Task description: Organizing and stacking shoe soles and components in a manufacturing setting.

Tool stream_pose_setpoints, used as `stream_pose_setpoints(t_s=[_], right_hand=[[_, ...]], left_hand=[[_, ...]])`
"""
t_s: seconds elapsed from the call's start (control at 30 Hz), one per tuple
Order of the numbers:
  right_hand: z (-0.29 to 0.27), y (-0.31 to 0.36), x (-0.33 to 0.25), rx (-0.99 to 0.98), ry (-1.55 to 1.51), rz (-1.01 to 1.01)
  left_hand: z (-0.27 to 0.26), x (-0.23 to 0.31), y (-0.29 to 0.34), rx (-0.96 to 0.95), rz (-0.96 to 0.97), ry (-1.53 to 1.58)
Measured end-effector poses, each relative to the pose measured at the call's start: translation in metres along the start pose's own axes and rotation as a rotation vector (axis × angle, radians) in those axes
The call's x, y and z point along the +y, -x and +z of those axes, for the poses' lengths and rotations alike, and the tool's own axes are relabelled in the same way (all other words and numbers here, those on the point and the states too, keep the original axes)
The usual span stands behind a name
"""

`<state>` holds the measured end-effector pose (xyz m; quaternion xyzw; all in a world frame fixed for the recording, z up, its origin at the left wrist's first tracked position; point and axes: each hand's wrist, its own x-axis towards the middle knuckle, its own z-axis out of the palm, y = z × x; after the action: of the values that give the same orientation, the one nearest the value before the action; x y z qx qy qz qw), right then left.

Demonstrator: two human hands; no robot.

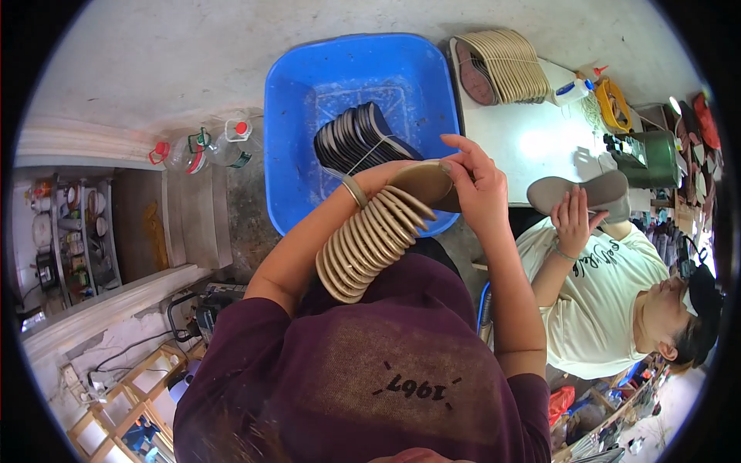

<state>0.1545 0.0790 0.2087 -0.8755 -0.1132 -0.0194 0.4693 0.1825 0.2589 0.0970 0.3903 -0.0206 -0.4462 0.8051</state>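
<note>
A fanned stack of beige-edged shoe soles [363,251] rests between my left forearm and my chest. My left hand [384,179], with a bangle at the wrist, supports the front of the stack; its fingers are hidden behind the front sole. That front shoe sole [421,185] has a smooth brownish face. My right hand [478,181] pinches its far edge with the thumb, while a finger sticks out above. Beyond my hands, a bundle of dark and grey shoe soles [363,139], tied with a band, lies in a blue plastic tub [289,116].
Right of the tub, a white table [509,131] bears another tied bundle of soles [505,68], a bottle [573,91] and a yellow basket [614,104]. A person at right holds a grey sole [579,193]. Plastic jugs [231,143] stand left of the tub.
</note>
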Motion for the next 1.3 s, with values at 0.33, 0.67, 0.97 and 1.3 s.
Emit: stream_pose_setpoints(t_s=[0.33,0.67,0.97,1.3], right_hand=[[-0.006,-0.011,0.001,-0.117,-0.174,0.202],[0.009,-0.005,0.002,-0.036,0.045,0.040],[-0.026,0.007,0.016,-0.368,-0.334,0.204],[-0.026,0.028,0.000,-0.254,-0.422,0.292]], left_hand=[[-0.011,-0.002,-0.020,-0.039,-0.097,0.116],[-0.016,-0.013,-0.024,-0.128,-0.119,0.179],[-0.002,-0.007,-0.029,-0.225,-0.159,-0.072],[0.004,0.003,-0.021,-0.262,-0.240,-0.005]])
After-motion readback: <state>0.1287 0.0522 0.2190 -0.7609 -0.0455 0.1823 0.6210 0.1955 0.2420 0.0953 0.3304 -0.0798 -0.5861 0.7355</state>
